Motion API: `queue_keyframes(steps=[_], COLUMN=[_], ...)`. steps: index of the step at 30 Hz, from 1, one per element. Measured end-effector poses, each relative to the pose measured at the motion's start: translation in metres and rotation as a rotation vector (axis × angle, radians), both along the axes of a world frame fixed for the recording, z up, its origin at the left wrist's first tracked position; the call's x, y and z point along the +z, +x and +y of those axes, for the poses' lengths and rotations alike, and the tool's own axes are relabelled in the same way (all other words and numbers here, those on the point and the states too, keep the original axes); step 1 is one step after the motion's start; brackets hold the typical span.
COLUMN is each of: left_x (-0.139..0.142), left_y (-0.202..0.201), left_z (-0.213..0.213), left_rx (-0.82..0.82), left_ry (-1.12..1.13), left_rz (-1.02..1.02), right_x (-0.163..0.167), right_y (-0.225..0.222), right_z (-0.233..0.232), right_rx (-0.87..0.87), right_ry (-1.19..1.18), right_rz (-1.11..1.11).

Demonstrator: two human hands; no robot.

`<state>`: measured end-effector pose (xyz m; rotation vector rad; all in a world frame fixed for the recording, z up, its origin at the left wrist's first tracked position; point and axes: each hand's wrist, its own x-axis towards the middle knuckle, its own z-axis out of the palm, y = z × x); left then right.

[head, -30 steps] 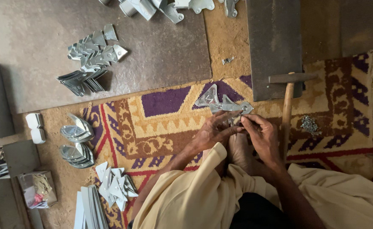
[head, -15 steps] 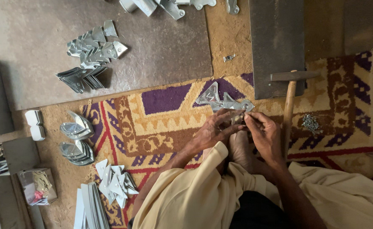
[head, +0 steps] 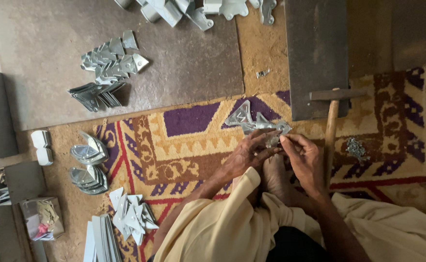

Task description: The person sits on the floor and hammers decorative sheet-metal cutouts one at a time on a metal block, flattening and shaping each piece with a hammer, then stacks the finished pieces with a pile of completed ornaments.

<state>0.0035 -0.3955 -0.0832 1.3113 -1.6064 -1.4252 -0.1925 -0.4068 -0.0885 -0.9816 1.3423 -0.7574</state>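
Head view: sitting on rug (head: pixel 193 145), both hands meeting over small metal piece (head: pixel 272 139). Left hand (head: pixel 244 155) and right hand (head: pixel 304 157) pinching it together at fingertips. Likely light, stiff, sharp-edged; best gripping flat faces. Lying nearby: brackets (head: pixel 251 121), hammer (head: pixel 331 126).

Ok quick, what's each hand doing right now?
Left hand: fingers closed on a small metal piece.
Right hand: pinching the same metal piece.
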Motion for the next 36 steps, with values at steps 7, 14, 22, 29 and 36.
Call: queue_keyframes(steps=[7, 14, 22, 29, 36], left_x=[-0.023, -0.061, -0.09, -0.047, -0.04], left_y=[-0.008, -0.002, 0.031, 0.084, 0.023], left_z=[-0.002, 0.005, 0.001, -0.039, -0.066], left_rx=[-0.001, 0.058, 0.678, 0.934, 0.627], left_ry=[-0.072, -0.08, 0.077, 0.123, 0.351], left_rz=[0.025, 0.027, 0.049, 0.325, 0.479], right_x=[-0.023, -0.028, 0.0, 0.02, 0.006], right_y=[0.002, 0.008, 0.002, -0.028, -0.064], right_z=[-0.005, -0.003, -0.003, 0.016, 0.013], right_rx=[0.0, 0.013, 0.156, -0.09, -0.127], right_ry=[-0.023, -0.127, -0.196, -0.719, -0.067], right_rz=[0.148, 0.158, 0.132, 0.541, 0.166])
